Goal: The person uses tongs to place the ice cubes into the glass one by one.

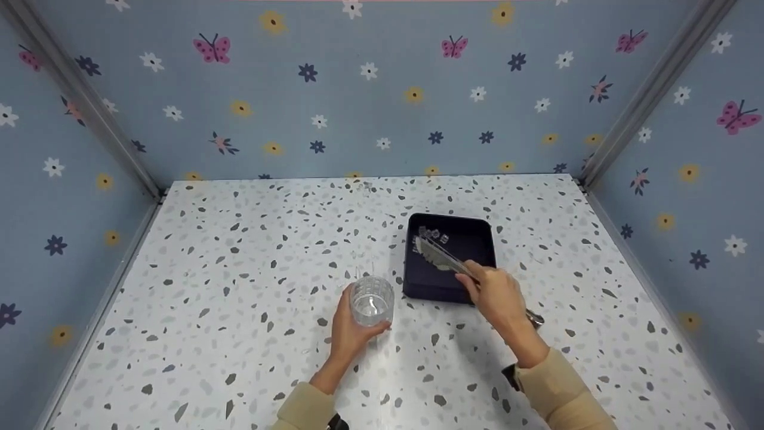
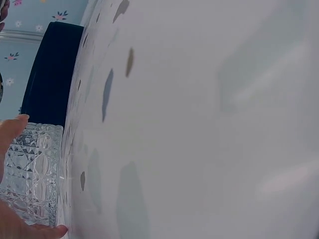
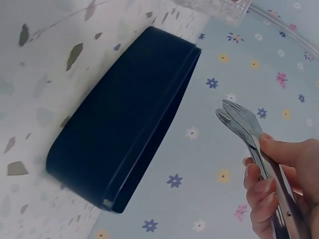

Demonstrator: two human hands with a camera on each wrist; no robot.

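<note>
My left hand (image 1: 348,334) holds a clear, patterned glass tumbler (image 1: 372,301), fingers and thumb round its sides. The left wrist view shows the diamond-cut wall of the tumbler (image 2: 32,172) standing on the tabletop. In my right hand (image 1: 498,295) is a pair of metal tongs (image 1: 440,254), gripped along the arms. Their ends reach over a dark navy tray (image 1: 436,291), beside several small clear cubes (image 1: 434,233) at its far left. Seen from the right wrist, the tongs (image 3: 241,119) have a forked tip and a rounded tip, close together.
The white speckled tabletop (image 1: 239,286) is bounded by blue flowered panels (image 1: 382,89) at the back and both sides. The tray stands right of the tumbler, a short gap between them. Its raised walls (image 3: 114,109) show from the right wrist.
</note>
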